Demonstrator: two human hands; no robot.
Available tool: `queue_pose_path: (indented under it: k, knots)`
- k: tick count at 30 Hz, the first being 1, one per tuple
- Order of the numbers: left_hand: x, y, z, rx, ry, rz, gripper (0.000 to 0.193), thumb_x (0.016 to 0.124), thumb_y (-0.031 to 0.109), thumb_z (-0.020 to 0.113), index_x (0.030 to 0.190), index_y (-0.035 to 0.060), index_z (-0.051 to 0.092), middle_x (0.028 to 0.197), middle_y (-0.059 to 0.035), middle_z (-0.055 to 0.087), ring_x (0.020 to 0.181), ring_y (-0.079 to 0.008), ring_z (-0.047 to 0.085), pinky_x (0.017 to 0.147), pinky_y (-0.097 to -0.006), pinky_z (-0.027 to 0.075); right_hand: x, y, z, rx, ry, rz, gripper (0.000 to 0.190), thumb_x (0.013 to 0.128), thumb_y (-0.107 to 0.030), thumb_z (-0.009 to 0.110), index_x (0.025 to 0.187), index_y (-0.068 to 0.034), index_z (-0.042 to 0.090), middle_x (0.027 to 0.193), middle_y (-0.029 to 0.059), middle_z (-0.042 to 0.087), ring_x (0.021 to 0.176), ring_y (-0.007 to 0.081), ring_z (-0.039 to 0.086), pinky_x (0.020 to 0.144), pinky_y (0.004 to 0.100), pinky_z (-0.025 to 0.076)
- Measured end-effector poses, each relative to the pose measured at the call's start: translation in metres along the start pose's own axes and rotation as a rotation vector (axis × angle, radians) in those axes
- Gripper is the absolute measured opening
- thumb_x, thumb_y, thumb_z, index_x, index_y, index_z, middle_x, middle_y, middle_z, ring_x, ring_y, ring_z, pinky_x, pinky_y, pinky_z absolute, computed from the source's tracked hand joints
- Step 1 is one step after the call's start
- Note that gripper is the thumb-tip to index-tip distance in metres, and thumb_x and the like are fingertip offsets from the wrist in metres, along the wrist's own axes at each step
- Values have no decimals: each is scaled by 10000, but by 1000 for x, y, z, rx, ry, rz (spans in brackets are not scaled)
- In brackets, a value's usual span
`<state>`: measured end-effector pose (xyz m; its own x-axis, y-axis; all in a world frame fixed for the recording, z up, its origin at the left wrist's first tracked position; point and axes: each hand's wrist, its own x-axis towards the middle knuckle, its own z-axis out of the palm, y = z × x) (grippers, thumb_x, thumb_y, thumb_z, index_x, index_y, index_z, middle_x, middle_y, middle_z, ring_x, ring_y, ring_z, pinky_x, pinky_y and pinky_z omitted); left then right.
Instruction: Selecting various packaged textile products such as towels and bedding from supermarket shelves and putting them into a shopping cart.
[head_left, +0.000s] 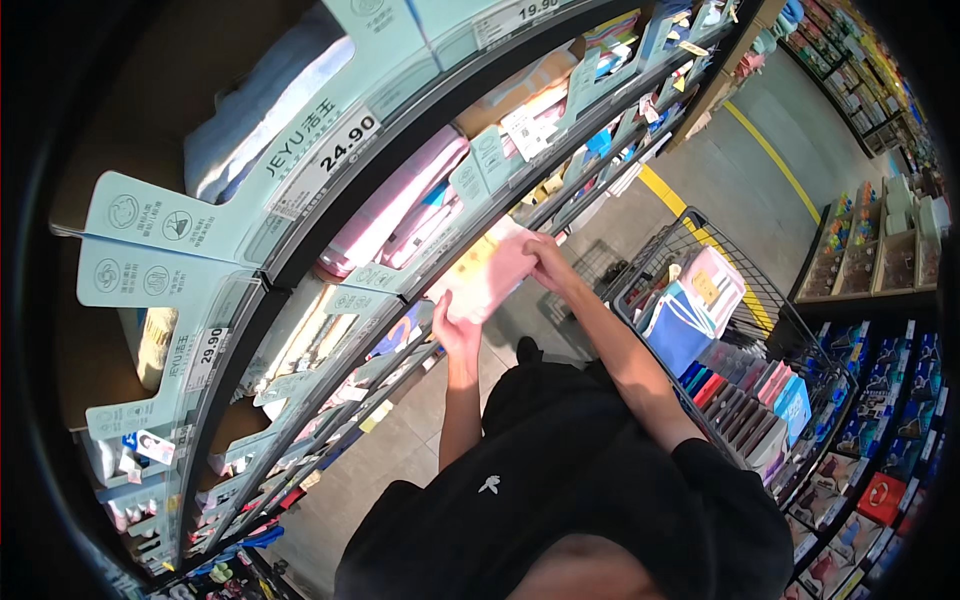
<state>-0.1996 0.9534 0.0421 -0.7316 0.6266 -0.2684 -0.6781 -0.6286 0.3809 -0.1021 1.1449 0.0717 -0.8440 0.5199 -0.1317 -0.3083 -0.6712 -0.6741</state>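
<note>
A pink folded cloth, probably a towel (487, 266), with a yellow print spans the gap between my two hands, in front of the shelves. My right hand (551, 264) grips its far right edge. At the near left corner, my left hand (457, 330) holds it with the thumb up, the other fingers partly hidden. Just beyond the cloth, a folded pink towel (397, 199) lies on a shelf behind a pale green label strip (367, 279). Glare washes out part of the print on the held cloth.
Shelving with price tags (322, 161) curves along the left. A wire shopping cart (694, 217) at my right carries a blue cloth item (679, 330), a pink packaged item (712, 289) and several boxes. Racks of packaged goods (877, 420) stand beyond it. Yellow lines (772, 161) mark the floor.
</note>
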Motion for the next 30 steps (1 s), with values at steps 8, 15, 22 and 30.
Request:
queue_pose_path:
  k: [8,15,22,30]
  knots:
    - [-17,12,20,63,-158,-179,592,863,337,578,1320,10,391,1374,-155,418,1274,-318,382,1074,-480,273,-40,-51,-54,-4,-194,205,542,689,15,457,1229,69,456,1107,128,589,987,192,604,899,314,501]
    - [4,12,2,341,-23,-165,467,811,128,559,1230,-47,453,1204,-167,548,1156,-303,507,997,-435,389,-77,-81,-51,-265,-266,383,576,764,-86,650,1299,-36,443,1075,-3,546,846,53,539,721,220,478]
    - [-32,0,38,499,-175,-218,541,717,-2,573,1239,-54,441,1185,-168,550,1129,-304,527,1012,-414,391,-51,-71,-48,-517,-318,440,487,809,-229,701,1224,-41,530,1002,-15,575,814,34,502,729,218,432]
    - [-50,-6,84,944,-137,-260,456,798,95,676,1198,-44,509,1107,-126,611,996,-213,602,856,-321,476,-133,-94,-43,-595,-23,35,826,714,14,703,1407,-58,259,1038,109,608,894,123,568,765,273,467]
